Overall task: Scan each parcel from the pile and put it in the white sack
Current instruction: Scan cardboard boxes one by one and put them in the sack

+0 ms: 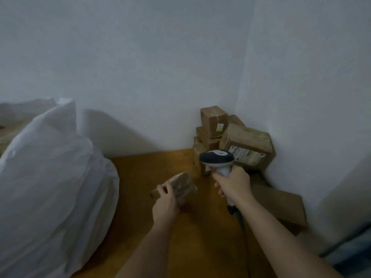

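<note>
My left hand (165,205) grips a small brown cardboard parcel (181,186) above the wooden floor, left of the scanner. My right hand (233,184) holds the white handle of a barcode scanner (216,158) with a dark head, raised in front of the pile. The pile of brown parcels (247,143) is stacked in the corner of the walls, several boxes high, one with a printed label facing me. The big white sack (52,181) bulges at the left, its mouth at the top left.
A wooden floor (152,169) runs between sack and pile. Flat brown boxes (281,203) lie along the right wall below the pile. The scanner's dark cable (242,223) hangs under my right forearm. White walls close the corner behind.
</note>
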